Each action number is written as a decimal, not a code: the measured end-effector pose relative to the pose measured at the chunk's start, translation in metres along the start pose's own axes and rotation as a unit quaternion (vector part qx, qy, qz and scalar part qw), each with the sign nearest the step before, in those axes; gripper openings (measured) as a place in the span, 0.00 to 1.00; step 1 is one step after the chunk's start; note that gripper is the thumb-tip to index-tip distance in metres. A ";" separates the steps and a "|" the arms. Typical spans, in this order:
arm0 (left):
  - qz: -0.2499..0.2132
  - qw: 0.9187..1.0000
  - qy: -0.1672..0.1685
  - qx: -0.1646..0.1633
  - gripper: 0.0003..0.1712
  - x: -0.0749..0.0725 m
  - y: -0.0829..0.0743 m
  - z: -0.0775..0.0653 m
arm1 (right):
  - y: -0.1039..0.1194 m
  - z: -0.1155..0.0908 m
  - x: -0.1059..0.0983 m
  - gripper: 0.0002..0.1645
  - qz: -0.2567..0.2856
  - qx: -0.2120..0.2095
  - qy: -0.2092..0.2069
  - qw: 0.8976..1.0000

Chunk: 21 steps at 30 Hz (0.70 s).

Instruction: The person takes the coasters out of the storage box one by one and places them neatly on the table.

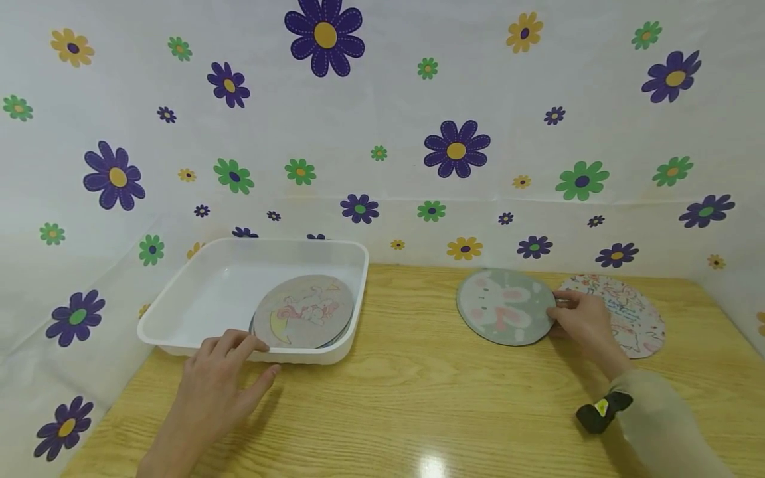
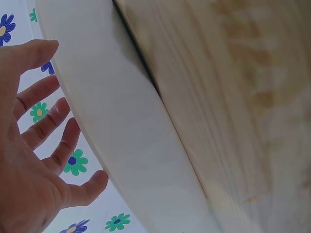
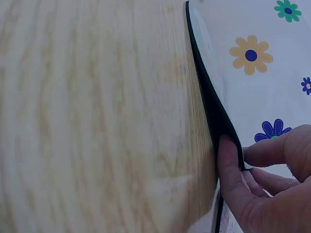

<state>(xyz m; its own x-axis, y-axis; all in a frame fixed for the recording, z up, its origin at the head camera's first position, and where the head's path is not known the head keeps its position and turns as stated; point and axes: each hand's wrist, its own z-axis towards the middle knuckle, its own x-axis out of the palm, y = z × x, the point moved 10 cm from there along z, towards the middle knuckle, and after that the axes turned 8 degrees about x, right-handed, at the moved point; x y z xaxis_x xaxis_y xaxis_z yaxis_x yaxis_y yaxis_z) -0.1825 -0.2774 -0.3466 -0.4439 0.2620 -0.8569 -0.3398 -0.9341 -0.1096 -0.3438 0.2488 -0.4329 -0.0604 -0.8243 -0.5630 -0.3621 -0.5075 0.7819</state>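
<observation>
A grey-green round mat [image 1: 505,307] with a white bunny print lies toward the right of the table. My right hand [image 1: 582,322] pinches its right edge between thumb and fingers; in the right wrist view the mat's dark underside [image 3: 214,109] shows that edge raised off the wood. Partly behind that hand lies a pink floral round mat [image 1: 642,318]. On the left stands a white plastic tray [image 1: 179,292] holding a round mat with a moon print [image 1: 307,312], with another mat's edge under it. My left hand [image 1: 218,378] rests its fingertips on the tray's front rim, fingers spread.
The wooden table [image 1: 412,398] ends against a white cloth backdrop [image 1: 382,99] printed with flowers. The cloth also hangs along the left and right sides. A dark strap device [image 1: 603,410] is worn at the right wrist.
</observation>
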 end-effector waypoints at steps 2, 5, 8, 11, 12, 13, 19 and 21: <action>-0.001 1.000 0.001 -0.002 0.18 0.000 0.000 0.000 | 0.001 0.000 -0.002 0.31 -0.018 -0.005 -0.006 1.000; -0.002 1.000 0.000 -0.003 0.18 0.000 0.001 0.000 | 0.000 0.001 -0.004 0.32 -0.033 -0.003 -0.011 0.999; -0.001 1.000 -0.002 -0.001 0.18 -0.001 0.000 0.000 | -0.002 0.001 -0.005 0.32 -0.033 0.001 -0.011 0.999; -0.002 1.000 -0.003 -0.001 0.18 -0.001 0.000 0.000 | -0.002 0.001 -0.006 0.31 -0.040 -0.004 -0.014 0.999; -0.001 1.000 -0.003 0.000 0.18 -0.001 -0.001 0.000 | -0.002 0.001 -0.007 0.31 -0.043 -0.008 -0.015 0.999; -0.002 1.000 -0.003 0.000 0.18 -0.001 -0.001 -0.001 | -0.001 0.000 -0.007 0.31 -0.047 -0.013 -0.017 0.999; -0.002 1.000 -0.002 -0.005 0.17 -0.001 0.000 0.000 | 0.001 0.000 -0.009 0.31 -0.070 -0.033 -0.026 0.997; -0.003 1.000 0.000 -0.007 0.17 0.000 0.000 0.000 | 0.001 0.001 -0.009 0.30 -0.068 -0.034 -0.025 0.997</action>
<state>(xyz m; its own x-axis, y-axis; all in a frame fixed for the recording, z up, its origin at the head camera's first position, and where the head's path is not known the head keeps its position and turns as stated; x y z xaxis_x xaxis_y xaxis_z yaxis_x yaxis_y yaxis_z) -0.1821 -0.2781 -0.3466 -0.4415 0.2665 -0.8567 -0.3299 -0.9362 -0.1213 -0.3441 0.2561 -0.4271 -0.0621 -0.7347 -0.6755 -0.3056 -0.6303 0.7136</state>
